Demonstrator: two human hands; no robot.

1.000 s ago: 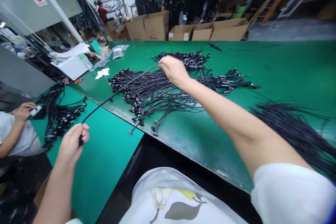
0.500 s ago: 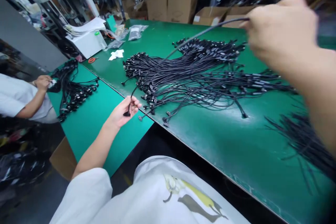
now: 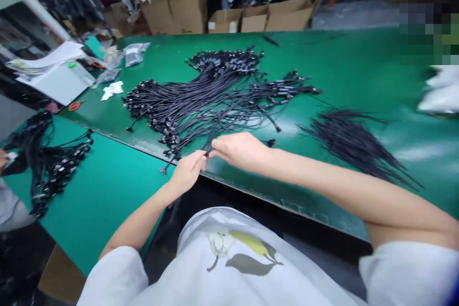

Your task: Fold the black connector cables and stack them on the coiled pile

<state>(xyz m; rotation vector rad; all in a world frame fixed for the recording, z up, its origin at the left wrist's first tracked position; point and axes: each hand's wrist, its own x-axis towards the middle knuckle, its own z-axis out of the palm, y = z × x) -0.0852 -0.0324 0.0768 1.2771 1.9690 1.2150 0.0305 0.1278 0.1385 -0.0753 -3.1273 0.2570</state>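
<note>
My left hand [image 3: 188,170] and my right hand [image 3: 238,150] meet at the near edge of the dark green table [image 3: 358,76], fingertips almost touching. Both pinch a thin black cable [image 3: 207,152] between them; only a short bit shows. Just behind the hands lies a large heap of black cables with end plugs [image 3: 215,95]. A bundle of thin black cable ties [image 3: 353,146] lies to the right of my right forearm.
A lighter green table [image 3: 107,191] at the left carries another cable pile [image 3: 50,162], with a co-worker's sleeve [image 3: 9,205] beside it. A white box [image 3: 59,81], orange scissors [image 3: 75,105], plastic bags [image 3: 132,55] and cardboard boxes [image 3: 190,9] sit further back.
My right hand came down from high on the right to the table edge. My left hand moved right to meet it, so the two ends of the cable are now together.
</note>
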